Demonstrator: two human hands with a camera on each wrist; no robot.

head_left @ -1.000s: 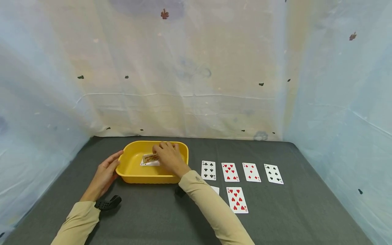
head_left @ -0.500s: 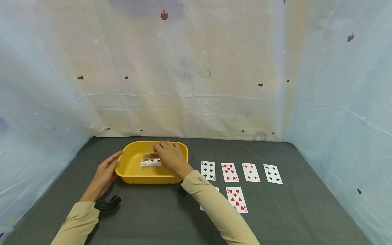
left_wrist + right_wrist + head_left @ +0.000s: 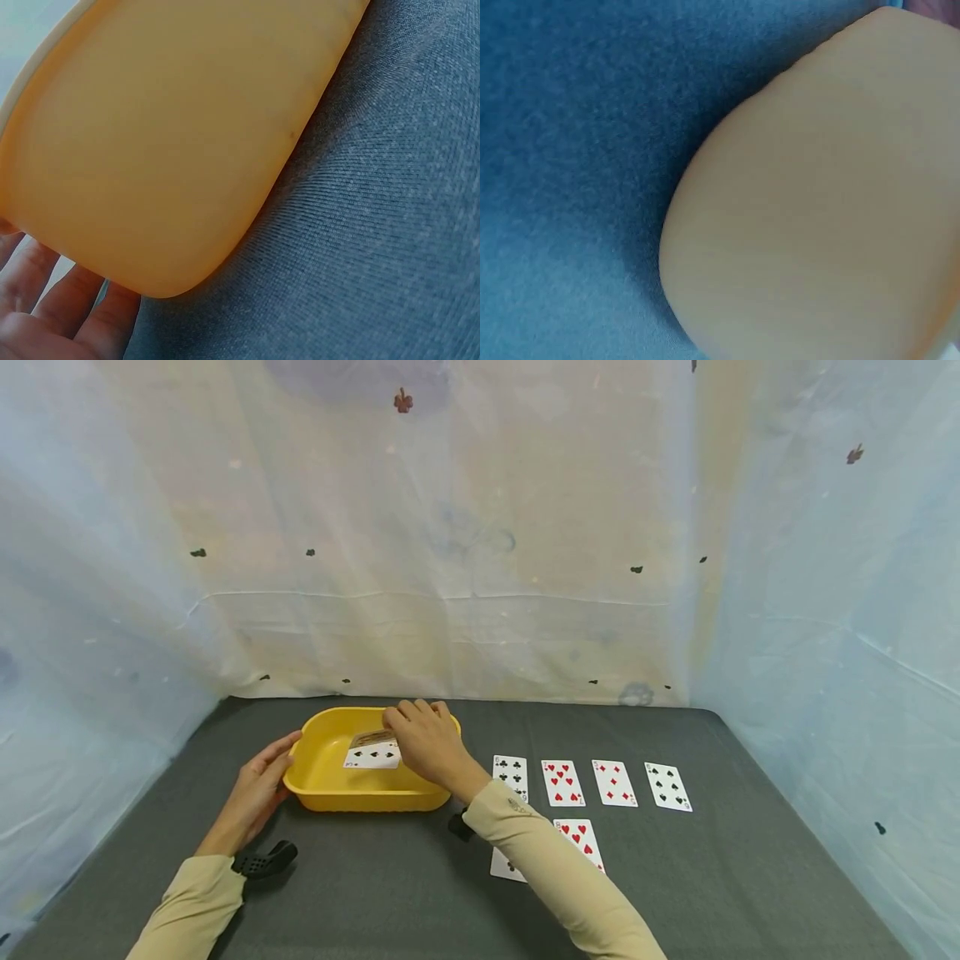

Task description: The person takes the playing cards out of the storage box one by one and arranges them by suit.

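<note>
My left hand (image 3: 255, 781) rests with its fingers against the left end of a yellow tray (image 3: 360, 802); in the left wrist view these fingers (image 3: 67, 300) lie along the outside of the end wall. Over the tray's right half, my right hand (image 3: 427, 739) pinches a face card (image 3: 372, 738), tilted up with its far end under the hand. Beneath it a three of spades (image 3: 371, 757) lies sideways on the tray floor, its right end hidden by the hand. The right wrist view shows mostly the tray's outer wall (image 3: 817, 195).
Right of the tray, a row holds a six of clubs (image 3: 510, 772), a seven of hearts (image 3: 562, 782), a five of diamonds (image 3: 615, 782) and a spades card (image 3: 667, 786). Nearer lie an eight of hearts (image 3: 577, 835) and a clubs card (image 3: 506, 865), partly behind my right sleeve (image 3: 562, 868).
My right hand has moved slightly right and up, drawing the face card along and uncovering more of the three of spades. The left hand and tray stay put.
</note>
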